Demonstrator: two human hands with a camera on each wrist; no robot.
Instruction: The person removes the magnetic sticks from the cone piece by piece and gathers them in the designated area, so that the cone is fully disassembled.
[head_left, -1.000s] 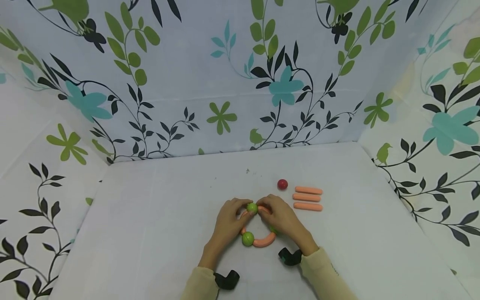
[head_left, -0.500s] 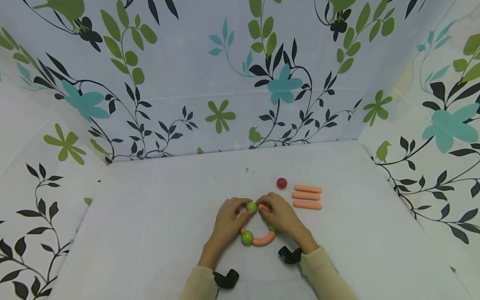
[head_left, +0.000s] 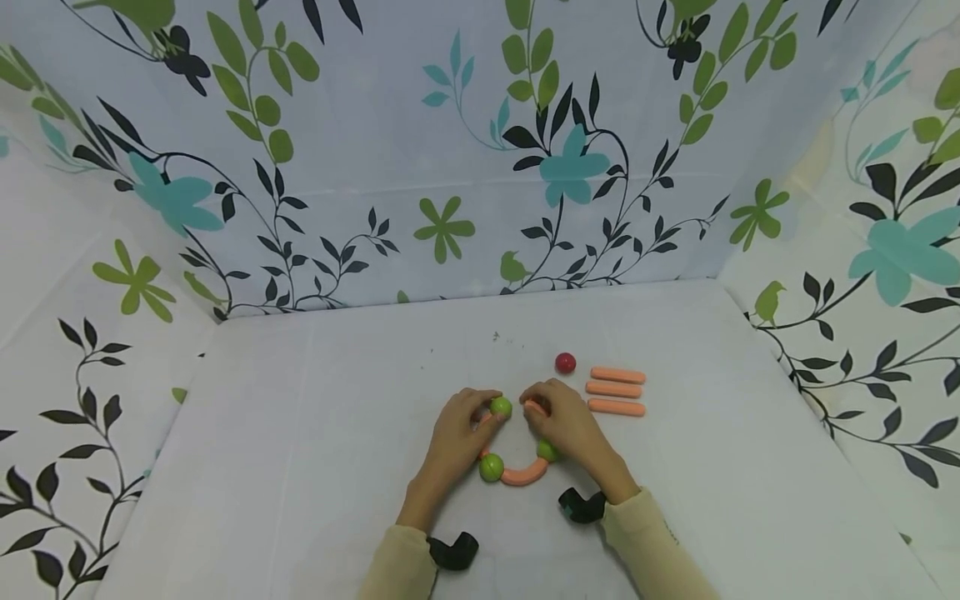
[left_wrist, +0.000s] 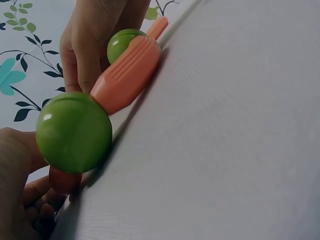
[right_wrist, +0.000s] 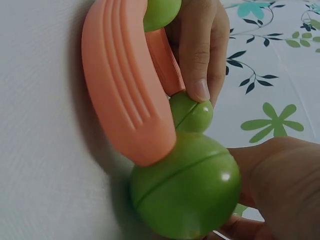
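Observation:
Several green balls and curved orange rods form a ring with a gap at its far side, in the head view. My left hand (head_left: pixel 457 433) pinches the far green ball (head_left: pixel 500 407) between thumb and fingers. My right hand (head_left: pixel 572 427) pinches a curved orange rod (head_left: pixel 535 407), its end apart from that ball. Nearer me, a curved rod (head_left: pixel 524 474) joins the left green ball (head_left: pixel 491 467) to the right green ball (head_left: pixel 547 451). The right wrist view shows the left thumb on the far green ball (right_wrist: pixel 192 115). The hands partly hide both side rods.
Three straight orange rods (head_left: pixel 615 389) lie side by side beyond my right hand. A red ball (head_left: pixel 566 362) sits to their left. Patterned cloth (head_left: pixel 360 167) rises behind the white tabletop (head_left: pixel 315 433). Black wrist cameras (head_left: pixel 453 552) project from both wrists.
The far green ball and the right hand's rod have moved apart, widening the gap between them. Both hands keep their grip. The loose rods and red ball stay put.

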